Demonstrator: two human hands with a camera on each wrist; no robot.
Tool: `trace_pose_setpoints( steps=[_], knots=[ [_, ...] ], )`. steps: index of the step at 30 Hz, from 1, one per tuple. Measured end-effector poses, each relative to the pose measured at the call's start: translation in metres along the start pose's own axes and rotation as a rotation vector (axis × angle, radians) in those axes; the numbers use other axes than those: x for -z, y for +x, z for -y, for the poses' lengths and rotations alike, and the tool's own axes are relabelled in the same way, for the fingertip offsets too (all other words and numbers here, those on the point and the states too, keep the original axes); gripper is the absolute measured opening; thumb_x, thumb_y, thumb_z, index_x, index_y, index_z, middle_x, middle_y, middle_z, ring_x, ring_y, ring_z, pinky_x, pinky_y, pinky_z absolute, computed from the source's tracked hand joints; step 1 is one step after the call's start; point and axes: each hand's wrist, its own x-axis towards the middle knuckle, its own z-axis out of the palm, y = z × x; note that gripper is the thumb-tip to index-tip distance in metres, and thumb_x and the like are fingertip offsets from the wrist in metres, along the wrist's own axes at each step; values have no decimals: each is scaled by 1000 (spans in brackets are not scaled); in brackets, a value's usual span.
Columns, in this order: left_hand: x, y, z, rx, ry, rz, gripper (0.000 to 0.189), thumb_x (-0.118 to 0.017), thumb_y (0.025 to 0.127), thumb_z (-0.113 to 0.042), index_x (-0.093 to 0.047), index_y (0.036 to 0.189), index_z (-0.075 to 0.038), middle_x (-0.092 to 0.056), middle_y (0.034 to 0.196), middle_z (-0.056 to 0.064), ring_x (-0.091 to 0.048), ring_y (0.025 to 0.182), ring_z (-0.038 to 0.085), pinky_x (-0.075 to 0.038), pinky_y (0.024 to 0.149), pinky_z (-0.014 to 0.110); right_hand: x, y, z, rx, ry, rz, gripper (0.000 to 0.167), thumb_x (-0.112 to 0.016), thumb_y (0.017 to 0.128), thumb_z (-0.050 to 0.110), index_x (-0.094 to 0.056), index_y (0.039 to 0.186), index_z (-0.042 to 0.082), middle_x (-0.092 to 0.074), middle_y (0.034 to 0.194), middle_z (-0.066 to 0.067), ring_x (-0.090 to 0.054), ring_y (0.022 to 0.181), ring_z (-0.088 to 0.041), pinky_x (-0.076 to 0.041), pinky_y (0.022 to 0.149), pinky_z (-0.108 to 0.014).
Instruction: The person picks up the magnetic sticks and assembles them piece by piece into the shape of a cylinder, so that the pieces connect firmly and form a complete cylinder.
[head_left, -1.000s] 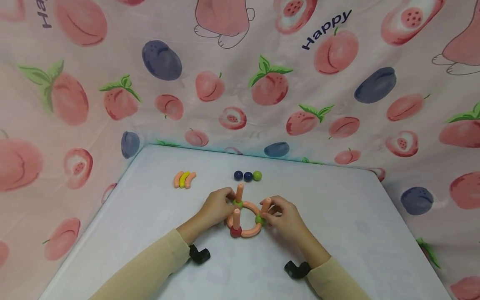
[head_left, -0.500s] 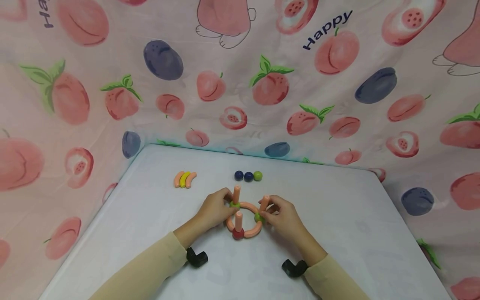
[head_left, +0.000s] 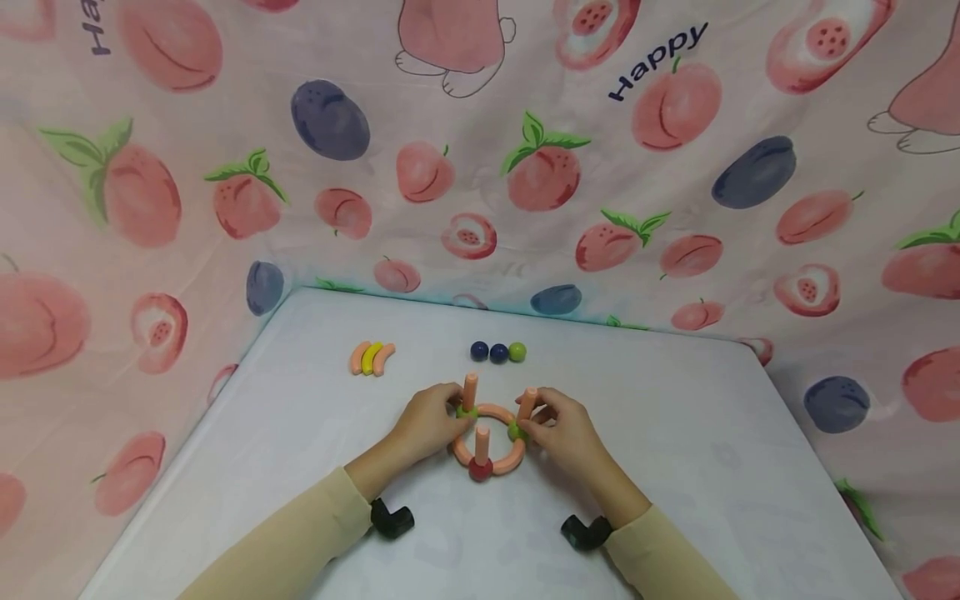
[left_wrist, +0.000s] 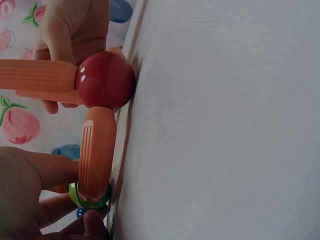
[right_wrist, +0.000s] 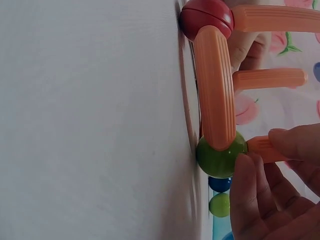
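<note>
In the head view, three curved orange rods form a ring [head_left: 495, 410] on the table, joined by a red ball [head_left: 481, 469] in front, a left green ball [head_left: 467, 412] and a right green ball [head_left: 516, 431]. An upright orange rod stands on each ball. My left hand [head_left: 429, 419] pinches the left green ball, its fingers on either side in the left wrist view. With thumb and fingertips, my right hand [head_left: 564, 433] pinches the right upright rod [right_wrist: 261, 149] low down, fingertips touching the right green ball [right_wrist: 221, 157]. Neither hand touches the red ball.
Behind the ring lie two dark blue balls [head_left: 489, 352] and a light green ball [head_left: 517, 352] in a row. Two orange curved rods and a yellow curved rod [head_left: 372, 358] lie at the back left. A fruit-print cloth [head_left: 465, 167] hangs behind the white table [head_left: 675, 433].
The ring has turned slightly counterclockwise as seen from above. The red ball slid right, the right green ball moved back, and the left one moved left. Both hands keep their hold.
</note>
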Motion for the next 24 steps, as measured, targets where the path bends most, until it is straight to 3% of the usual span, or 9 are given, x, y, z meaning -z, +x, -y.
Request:
trace_pose_setpoints(
  steps=[11,16,20,24],
  knots=[
    [0,-1,0,16,0,3,21,-83,94,-25,-75,110,-15,-75,107,2,-62,90,15,-56,85,38,3,1,2,-75,13,34,41,-82,92,8,-72,130,18,-69,121,-4,-66,93,-20,-58,64,-30],
    [1,0,-1,26,-3,7,21,-83,94,-24,-75,111,-15,-74,108,2,-62,91,16,-55,87,39,16,4,1,-71,-30,76,46,-69,92,-4,-69,132,19,-67,128,-5,-63,98,-22,-57,70,-30],
    [2,0,-2,26,-10,11,22,-83,93,-23,-75,112,-15,-74,109,3,-62,92,16,-55,88,40,28,16,-6,-47,-24,82,50,-59,91,-10,-67,133,15,-68,128,-9,-62,96,-24,-56,67,-29],
    [2,1,-1,25,-16,17,22,-83,93,-23,-75,112,-16,-74,108,2,-62,92,16,-54,87,38,35,35,-14,-48,-19,46,48,-61,92,-7,-66,137,10,-69,126,-13,-61,96,-26,-56,67,-29]
  ],
)
